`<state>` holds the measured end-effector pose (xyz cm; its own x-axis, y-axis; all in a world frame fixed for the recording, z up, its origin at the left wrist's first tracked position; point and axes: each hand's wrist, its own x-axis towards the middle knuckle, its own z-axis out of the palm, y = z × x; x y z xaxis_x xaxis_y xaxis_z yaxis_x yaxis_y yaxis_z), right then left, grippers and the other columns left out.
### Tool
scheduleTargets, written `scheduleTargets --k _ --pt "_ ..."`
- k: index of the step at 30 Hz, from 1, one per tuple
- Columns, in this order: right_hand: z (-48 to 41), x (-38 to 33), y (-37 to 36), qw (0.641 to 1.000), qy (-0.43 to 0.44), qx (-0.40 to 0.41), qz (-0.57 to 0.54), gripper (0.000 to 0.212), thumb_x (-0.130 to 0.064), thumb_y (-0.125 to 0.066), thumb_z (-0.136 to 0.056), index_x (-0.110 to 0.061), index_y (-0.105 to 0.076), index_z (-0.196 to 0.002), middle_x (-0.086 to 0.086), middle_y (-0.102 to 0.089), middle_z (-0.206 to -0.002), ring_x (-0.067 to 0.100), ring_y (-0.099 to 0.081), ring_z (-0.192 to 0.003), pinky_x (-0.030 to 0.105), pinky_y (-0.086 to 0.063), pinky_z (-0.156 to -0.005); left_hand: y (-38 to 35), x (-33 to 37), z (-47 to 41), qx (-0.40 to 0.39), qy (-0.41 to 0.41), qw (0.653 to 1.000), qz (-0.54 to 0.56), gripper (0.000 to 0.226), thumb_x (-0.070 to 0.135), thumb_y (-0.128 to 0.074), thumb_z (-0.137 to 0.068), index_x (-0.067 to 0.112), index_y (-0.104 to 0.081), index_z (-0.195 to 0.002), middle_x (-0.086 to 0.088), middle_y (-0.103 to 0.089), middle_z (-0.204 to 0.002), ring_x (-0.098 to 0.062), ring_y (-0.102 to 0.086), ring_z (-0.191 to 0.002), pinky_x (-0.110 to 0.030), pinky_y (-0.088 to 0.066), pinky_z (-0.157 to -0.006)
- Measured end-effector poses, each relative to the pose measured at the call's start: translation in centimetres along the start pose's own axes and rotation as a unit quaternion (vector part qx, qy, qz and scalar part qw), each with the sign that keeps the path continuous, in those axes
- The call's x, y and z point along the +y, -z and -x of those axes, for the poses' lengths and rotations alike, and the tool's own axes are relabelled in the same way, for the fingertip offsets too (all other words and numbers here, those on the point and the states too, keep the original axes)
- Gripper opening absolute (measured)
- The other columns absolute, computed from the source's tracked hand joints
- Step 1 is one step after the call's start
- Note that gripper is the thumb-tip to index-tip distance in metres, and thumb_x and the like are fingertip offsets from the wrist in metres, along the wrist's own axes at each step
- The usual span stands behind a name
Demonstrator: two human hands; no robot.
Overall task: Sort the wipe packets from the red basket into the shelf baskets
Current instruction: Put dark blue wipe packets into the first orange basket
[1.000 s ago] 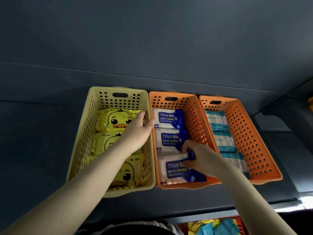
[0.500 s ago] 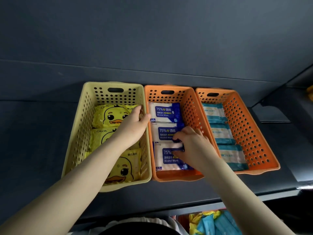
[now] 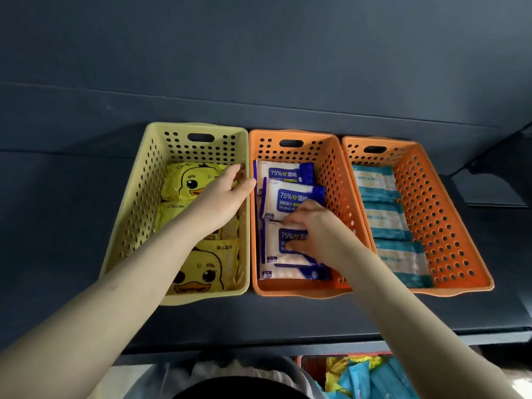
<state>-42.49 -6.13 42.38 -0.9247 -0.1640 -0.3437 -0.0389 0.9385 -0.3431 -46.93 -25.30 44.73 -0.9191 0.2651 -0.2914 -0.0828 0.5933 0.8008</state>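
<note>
Three baskets stand in a row on a dark shelf. The yellow basket (image 3: 129,226) holds yellow duck wipe packets (image 3: 187,182). My left hand (image 3: 221,197) grips its right wall, thumb over the rim. In the middle orange basket (image 3: 334,174) lie blue-and-white alcohol wipe packets (image 3: 288,175). There my right hand (image 3: 316,231) pinches the front alcohol wipe packet (image 3: 276,254) between fingers and thumb. The right orange basket (image 3: 449,226) holds teal-striped packets (image 3: 383,214). A corner of the red basket (image 3: 305,367) shows at the bottom edge.
The red basket holds loose yellow and teal packets (image 3: 368,378). The dark shelf board (image 3: 288,321) runs in front of the baskets, with a dark back panel behind them. A dark ledge (image 3: 495,188) sits right of the row.
My right hand has carried an alcohol wipe packet down into the front of the middle orange basket and still has its fingers on it. My left hand has stayed on the yellow basket.
</note>
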Motion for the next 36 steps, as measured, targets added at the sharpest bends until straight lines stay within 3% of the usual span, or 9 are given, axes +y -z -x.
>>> scheduleTargets --k 3,8,13,21,25,29,36 --pt "0.4 0.3 -0.5 1.0 0.0 0.015 -0.015 0.065 -0.032 -0.077 -0.078 -0.03 -0.048 -0.136 -0.006 -0.045 -0.136 0.02 -0.046 -0.124 0.039 -0.044 -0.104 0.0 -0.2 -0.1 0.004 -0.002 1.0 -0.005 0.055 0.042 -0.038 -0.102 0.022 -0.023 -0.152 0.003 -0.038 -0.152 0.001 -0.034 -0.111 -0.02 -0.031 -0.091" --pt "0.1 1.0 -0.4 1.0 -0.005 -0.029 0.009 0.084 -0.037 -0.069 -0.087 -0.033 -0.019 -0.153 -0.005 -0.004 -0.163 0.022 -0.009 -0.149 0.039 -0.016 -0.119 -0.1 -0.8 -0.4 0.013 0.003 1.0 0.001 0.055 0.045 -0.04 -0.1 0.026 -0.027 -0.15 0.006 -0.04 -0.149 0.0 -0.035 -0.114 -0.023 -0.031 -0.094" --pt "0.6 0.9 -0.7 1.0 0.006 -0.031 0.002 0.075 -0.035 -0.071 -0.085 -0.036 -0.033 -0.149 -0.008 -0.016 -0.161 0.018 -0.022 -0.146 0.034 -0.02 -0.117 -0.1 -1.3 -0.5 0.013 0.011 1.0 0.002 0.054 0.05 -0.038 -0.099 0.031 -0.028 -0.149 0.008 -0.041 -0.147 -0.004 -0.038 -0.115 -0.026 -0.033 -0.093" --pt "1.4 0.3 -1.0 0.999 0.006 -0.003 -0.045 0.065 -0.026 -0.077 -0.08 -0.032 -0.049 -0.139 -0.007 -0.03 -0.15 0.019 -0.036 -0.136 0.031 -0.032 -0.112 0.0 -1.1 -0.3 0.002 0.009 1.0 -0.001 0.058 0.05 -0.037 -0.099 0.029 -0.023 -0.151 0.006 -0.034 -0.154 -0.016 -0.036 -0.136 -0.031 -0.032 -0.099" --pt "1.4 0.1 -1.7 0.999 0.009 0.003 -0.043 0.048 -0.024 -0.074 -0.083 -0.033 -0.053 -0.125 -0.005 -0.028 -0.142 0.023 -0.034 -0.134 0.033 -0.034 -0.108 0.0 -1.4 -0.6 0.006 0.018 1.0 0.001 0.059 0.051 -0.037 -0.099 0.03 -0.022 -0.151 0.007 -0.032 -0.154 -0.014 -0.035 -0.135 -0.031 -0.032 -0.099" --pt "1.1 0.2 -1.6 1.0 0.021 -0.002 -0.018 0.042 -0.029 -0.072 -0.085 -0.033 -0.056 -0.124 -0.005 -0.028 -0.141 0.023 -0.031 -0.134 0.034 -0.032 -0.111 -0.1 -1.5 -0.9 0.01 0.013 1.0 -0.006 0.058 0.051 -0.037 -0.099 0.03 -0.022 -0.151 0.009 -0.032 -0.154 -0.003 -0.033 -0.125 -0.025 -0.028 -0.094" --pt "0.8 0.3 -0.6 0.998 0.036 -0.046 -0.025 0.043 -0.029 -0.077 -0.08 -0.035 -0.063 -0.12 -0.011 -0.037 -0.13 0.014 -0.04 -0.122 0.031 -0.033 -0.109 0.0 -1.7 -0.8 0.006 0.007 1.0 -0.001 0.059 0.052 -0.038 -0.099 0.029 -0.024 -0.151 0.006 -0.033 -0.154 -0.016 -0.036 -0.137 -0.031 -0.032 -0.1"
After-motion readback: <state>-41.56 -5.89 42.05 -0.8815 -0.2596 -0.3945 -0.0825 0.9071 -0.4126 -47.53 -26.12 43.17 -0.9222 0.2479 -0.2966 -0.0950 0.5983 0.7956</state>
